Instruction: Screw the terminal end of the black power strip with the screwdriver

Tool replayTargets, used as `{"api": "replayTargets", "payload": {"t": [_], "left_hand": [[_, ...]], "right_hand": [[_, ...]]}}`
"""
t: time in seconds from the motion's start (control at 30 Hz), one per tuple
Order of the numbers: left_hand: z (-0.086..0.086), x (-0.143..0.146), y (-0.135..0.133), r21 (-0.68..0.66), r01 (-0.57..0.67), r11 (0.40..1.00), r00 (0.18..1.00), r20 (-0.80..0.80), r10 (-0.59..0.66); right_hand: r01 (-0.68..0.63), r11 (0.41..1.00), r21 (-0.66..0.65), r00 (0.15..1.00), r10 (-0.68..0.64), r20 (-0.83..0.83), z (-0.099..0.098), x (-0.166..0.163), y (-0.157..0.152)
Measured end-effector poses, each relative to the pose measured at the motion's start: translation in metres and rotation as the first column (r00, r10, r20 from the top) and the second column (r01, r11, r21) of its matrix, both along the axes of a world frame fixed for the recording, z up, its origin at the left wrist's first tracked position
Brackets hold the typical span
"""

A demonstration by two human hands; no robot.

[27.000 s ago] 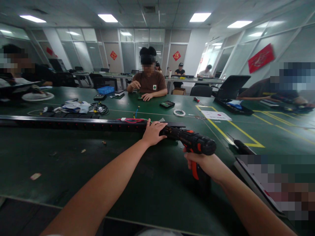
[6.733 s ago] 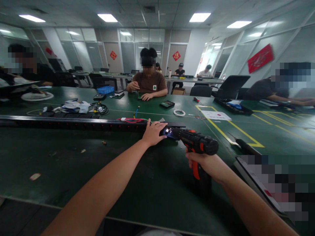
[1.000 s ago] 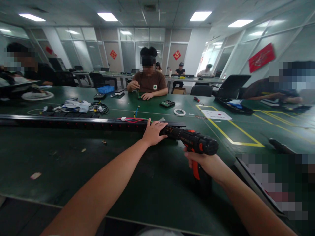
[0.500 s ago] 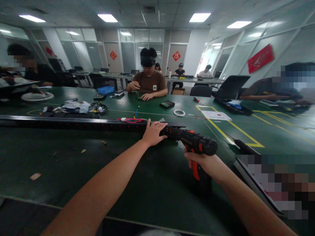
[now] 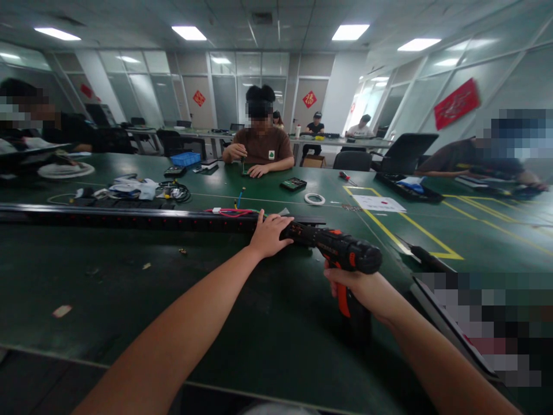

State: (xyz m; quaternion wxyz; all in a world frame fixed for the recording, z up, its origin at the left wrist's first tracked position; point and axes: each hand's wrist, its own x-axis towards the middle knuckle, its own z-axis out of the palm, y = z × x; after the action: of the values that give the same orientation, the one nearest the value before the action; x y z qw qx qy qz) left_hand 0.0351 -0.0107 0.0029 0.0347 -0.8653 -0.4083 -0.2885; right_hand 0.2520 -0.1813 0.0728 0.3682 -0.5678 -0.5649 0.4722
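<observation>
A black and orange cordless drill is gripped by its handle in my right hand, fingers wrapped around it. Its front end points left, toward the right end of a long black bar. My left hand lies on that end of the bar with its fingers spread, right beside the front of the drill. Whether the bit touches the bar is hidden. Red wires with a white connector run along the bar's top, and a short blue and yellow cable end sticks up there.
A co-worker sits across the green table with a small tool. Cables and bags lie behind the bar. A white ring, a paper sheet and a long-shafted screwdriver are on the right. Small scraps lie at left.
My hands, the drill and the bar hold nearly the same place. Across the table, the co-worker's tool hand and the people at the sides have shifted slightly.
</observation>
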Motion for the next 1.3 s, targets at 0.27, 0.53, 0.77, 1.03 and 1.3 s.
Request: {"api": "replayTargets", "payload": {"t": [0.27,0.53,0.77,1.03,1.3], "left_hand": [[0.0008,0.0002,-0.0008,-0.002,-0.006,1.0,1.0,-0.012,0.006],[0.0022,-0.0003,-0.0021,-0.009,-0.006,1.0,1.0,-0.011,0.006],[0.002,-0.0001,-0.0012,-0.01,-0.001,1.0,1.0,-0.003,0.001],[0.0015,-0.0003,-0.0015,-0.004,0.006,1.0,1.0,0.008,-0.006],[0.001,-0.0006,-0.0011,-0.006,0.004,1.0,1.0,0.008,-0.004]], "right_hand": [[0.001,1.0,0.01,0.999,-0.001,0.047,0.0035,-0.0013,-0.0016],[0.005,1.0,-0.003,1.0,-0.005,0.03,0.0039,-0.0021,-0.0011],[-0.003,1.0,-0.004,0.999,0.003,0.036,0.004,-0.0014,-0.001],[-0.013,1.0,-0.002,0.999,0.013,0.045,0.0038,-0.001,-0.0008],[-0.009,1.0,0.008,0.998,0.008,0.062,0.0036,-0.001,-0.0011]]}}
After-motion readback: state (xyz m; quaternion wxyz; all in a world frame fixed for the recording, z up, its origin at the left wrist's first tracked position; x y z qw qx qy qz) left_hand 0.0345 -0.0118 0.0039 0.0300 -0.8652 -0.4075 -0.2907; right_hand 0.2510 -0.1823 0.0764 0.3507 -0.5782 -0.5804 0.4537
